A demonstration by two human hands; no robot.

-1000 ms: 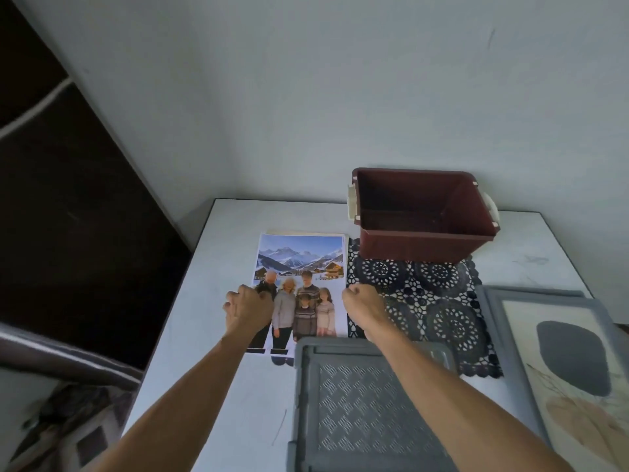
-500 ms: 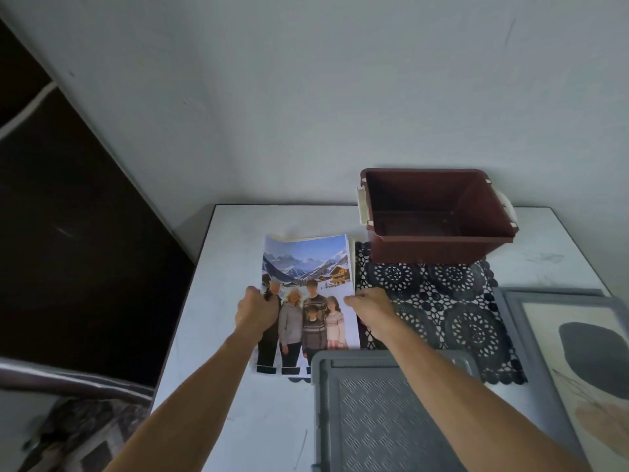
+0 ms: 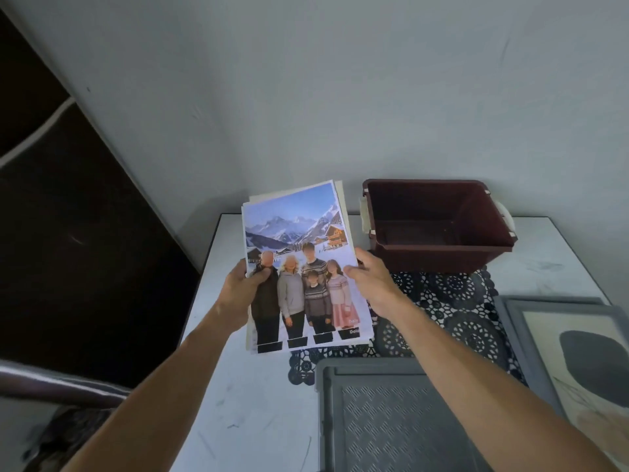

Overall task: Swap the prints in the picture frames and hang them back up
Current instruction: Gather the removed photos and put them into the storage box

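A person's left hand and right hand pinch the side edges of a family photo print held above the tabletop; light and floppy, it likely creases easily, so gripping both edges suits it.

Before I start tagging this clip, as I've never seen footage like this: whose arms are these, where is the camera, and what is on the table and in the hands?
No machine here: a person works bare-handed, and one head-worn camera looks down along both arms. The left hand and right hand grip the side edges of a family print, pale sheets behind it, held above the white table. On the table: an empty maroon bin, a black lace mat, what looks like a grey frame lying back-up, and at the right a second frame showing an abstract print.
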